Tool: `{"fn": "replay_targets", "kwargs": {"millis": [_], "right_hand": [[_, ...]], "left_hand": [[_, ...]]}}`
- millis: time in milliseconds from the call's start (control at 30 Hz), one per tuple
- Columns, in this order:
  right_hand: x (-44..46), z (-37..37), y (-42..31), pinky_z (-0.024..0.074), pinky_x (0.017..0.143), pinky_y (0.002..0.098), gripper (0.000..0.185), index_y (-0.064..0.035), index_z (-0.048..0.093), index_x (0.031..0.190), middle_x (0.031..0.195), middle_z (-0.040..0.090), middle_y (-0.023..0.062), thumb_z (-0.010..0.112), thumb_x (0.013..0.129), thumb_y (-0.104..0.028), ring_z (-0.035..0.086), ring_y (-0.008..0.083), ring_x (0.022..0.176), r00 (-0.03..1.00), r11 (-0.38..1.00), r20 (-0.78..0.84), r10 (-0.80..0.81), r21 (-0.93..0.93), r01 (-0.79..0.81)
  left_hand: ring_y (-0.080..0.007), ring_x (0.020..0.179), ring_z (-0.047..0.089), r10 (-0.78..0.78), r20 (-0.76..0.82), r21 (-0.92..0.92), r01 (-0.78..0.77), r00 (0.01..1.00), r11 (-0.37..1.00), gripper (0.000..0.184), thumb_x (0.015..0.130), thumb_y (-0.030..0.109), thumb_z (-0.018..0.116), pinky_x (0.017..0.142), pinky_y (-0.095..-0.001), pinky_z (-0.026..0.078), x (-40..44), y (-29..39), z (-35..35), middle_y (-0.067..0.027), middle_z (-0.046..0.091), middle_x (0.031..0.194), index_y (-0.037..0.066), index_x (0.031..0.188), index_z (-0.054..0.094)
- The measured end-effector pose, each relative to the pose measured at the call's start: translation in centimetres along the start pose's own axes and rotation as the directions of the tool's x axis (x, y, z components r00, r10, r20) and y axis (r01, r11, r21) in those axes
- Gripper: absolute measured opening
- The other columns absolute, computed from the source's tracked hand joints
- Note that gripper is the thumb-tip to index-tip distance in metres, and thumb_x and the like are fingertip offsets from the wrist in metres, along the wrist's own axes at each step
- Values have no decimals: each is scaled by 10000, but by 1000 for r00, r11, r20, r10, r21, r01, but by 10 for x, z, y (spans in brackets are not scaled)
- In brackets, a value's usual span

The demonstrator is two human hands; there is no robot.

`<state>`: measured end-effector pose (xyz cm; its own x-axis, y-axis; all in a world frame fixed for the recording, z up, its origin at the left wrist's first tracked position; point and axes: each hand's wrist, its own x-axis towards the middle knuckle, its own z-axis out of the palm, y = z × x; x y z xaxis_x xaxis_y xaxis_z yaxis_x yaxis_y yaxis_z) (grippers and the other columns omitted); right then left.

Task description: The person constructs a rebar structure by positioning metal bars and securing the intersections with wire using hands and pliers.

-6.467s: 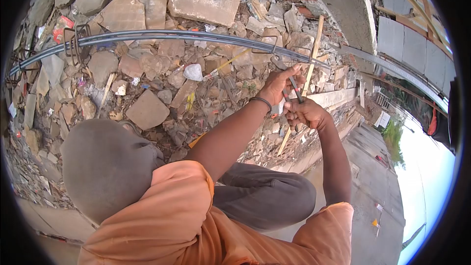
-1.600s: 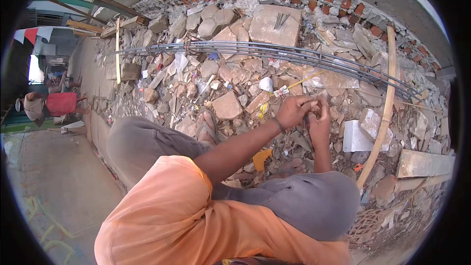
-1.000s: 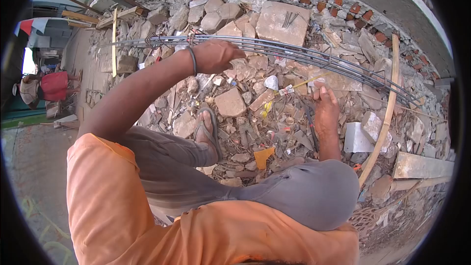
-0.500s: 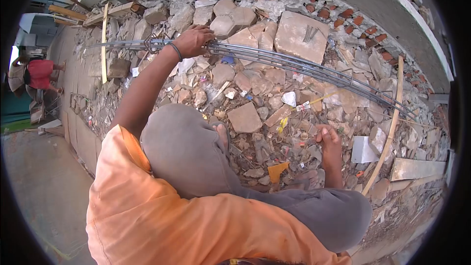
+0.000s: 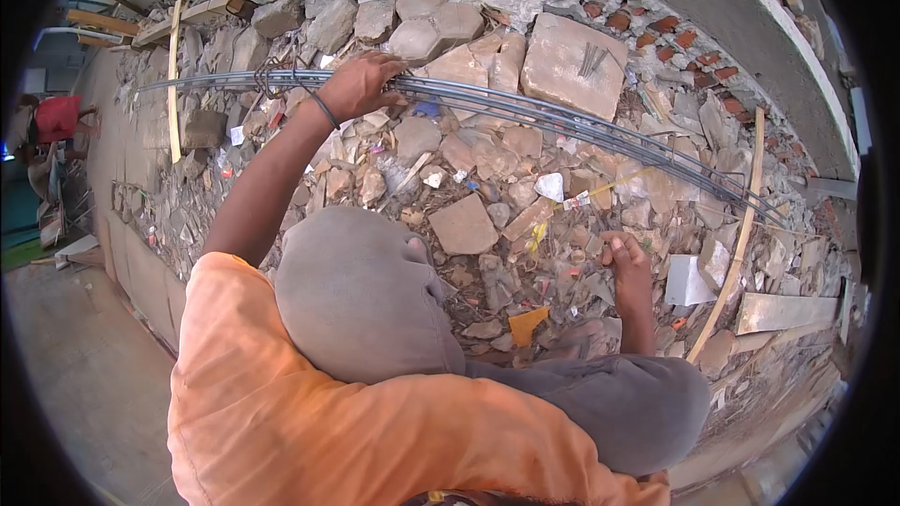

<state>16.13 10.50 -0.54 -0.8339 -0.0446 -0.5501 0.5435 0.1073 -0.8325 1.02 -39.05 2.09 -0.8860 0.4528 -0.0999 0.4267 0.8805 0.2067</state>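
A bundle of long thin steel bars (image 5: 562,121) spans the rubble from left to right. My left hand (image 5: 361,84), with a dark band at the wrist, reaches out and grips the bundle left of its middle, fingers over the bars. Just left of that hand, bent wire stirrups (image 5: 274,80) sit around the bars. My right hand (image 5: 628,260) hovers low over the rubble beside my knee, apart from the bundle. Its fingers are curled with the fingertips together; whatever they hold is too small to make out. Short nail-like rods (image 5: 591,60) lie on a stone slab (image 5: 553,84) behind the bars.
Wooden strips (image 5: 175,84) cross under both ends of the bundle. Broken stones and a square tile (image 5: 463,225) cover the ground. A low wall with exposed bricks (image 5: 666,24) runs along the back. Another person in red clothing (image 5: 58,119) is at far left.
The view has shifted slightly, so most of the scene sits further left. My left hand stays on the bars, and my right hand keeps its curled pose.
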Motion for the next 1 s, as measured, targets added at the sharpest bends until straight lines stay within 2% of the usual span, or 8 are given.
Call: {"fn": "replay_targets", "kwargs": {"millis": [200, 300, 333, 433, 533, 633, 867, 1000], "right_hand": [[-11, -13, 1, 422, 726, 264, 233, -23, 648, 1065, 727, 526, 1, 489, 991, -176, 525, 108, 737, 1000, 999, -28, 4, 47, -3], [-16, -19, 2, 421, 737, 263, 230, -28, 651, 1067, 723, 522, 3, 488, 990, -171, 523, 111, 733, 1000, 1000, -24, 6, 24, -6], [-17, -20, 1, 419, 738, 263, 228, -30, 653, 1067, 713, 517, 3, 492, 988, -171, 522, 111, 729, 1000, 1000, -21, 0, 31, 0], [-16, -21, 1, 418, 733, 265, 227, -29, 653, 1067, 712, 524, 3, 495, 985, -170, 523, 110, 723, 1000, 999, -13, 5, 37, -5], [-14, -17, 2, 420, 727, 266, 225, -28, 654, 1065, 708, 535, 6, 495, 985, -167, 529, 110, 713, 1000, 1000, -16, 6, -16, -6], [-13, -18, 6, 423, 728, 265, 223, -29, 653, 1063, 700, 543, 8, 493, 986, -163, 538, 110, 706, 998, 999, 61, 15, -32, -13], [-10, -1, -5, 431, 709, 265, 224, -1, 650, 1049, 689, 540, 5, 491, 982, -143, 551, 112, 708, 996, 991, 80, 50, -131, -39], [-12, 9, -19, 444, 708, 269, 242, 9, 644, 1074, 695, 539, 9, 495, 985, -160, 537, 111, 697, 993, 988, 96, 65, -145, -50]], "left_hand": [[-334, 1178, 557, 216, -69, 95, -209, 974, 973, 558, 763, 307, 762, 1082, -420, 382, 20, 36, 12, -174, 616, 1227, -2, 1199, 603], [-345, 1188, 548, 159, -30, 59, -157, 987, 986, 561, 773, 322, 756, 1078, -418, 388, 31, 50, 12, -180, 609, 1238, -5, 1202, 599], [-345, 1194, 545, 165, -77, 44, -162, 983, 986, 553, 777, 303, 758, 1065, -421, 400, 31, 50, 15, -180, 618, 1221, 4, 1212, 596], [-362, 1219, 537, 184, -157, -100, -201, 970, 974, 591, 752, 228, 789, 1042, -429, 432, 29, 52, 24, -178, 599, 1265, 36, 1267, 571], [-360, 1190, 563, 86, -160, -271, -128, 983, 954, 617, 743, 187, 797, 1002, -416, 466, 29, 47, 28, -179, 610, 1251, 48, 1294, 556], [-354, 1160, 584, 41, -161, -326, -92, 986, 941, 644, 737, 172, 799, 992, -402, 472, 32, 46, 31, -184, 616, 1239, 59, 1316, 541], [-353, 1138, 581, 214, -261, -371, -303, 941, 878, 564, 786, 236, 756, 982, -406, 469, 67, 84, 56, -186, 618, 1221, 41, 1278, 560], [-343, 1154, 583, 308, -297, -362, -405, 904, 840, 594, 759, 227, 786, 987, -411, 472, 86, 107, 59, -173, 620, 1231, 51, 1278, 556]]}}
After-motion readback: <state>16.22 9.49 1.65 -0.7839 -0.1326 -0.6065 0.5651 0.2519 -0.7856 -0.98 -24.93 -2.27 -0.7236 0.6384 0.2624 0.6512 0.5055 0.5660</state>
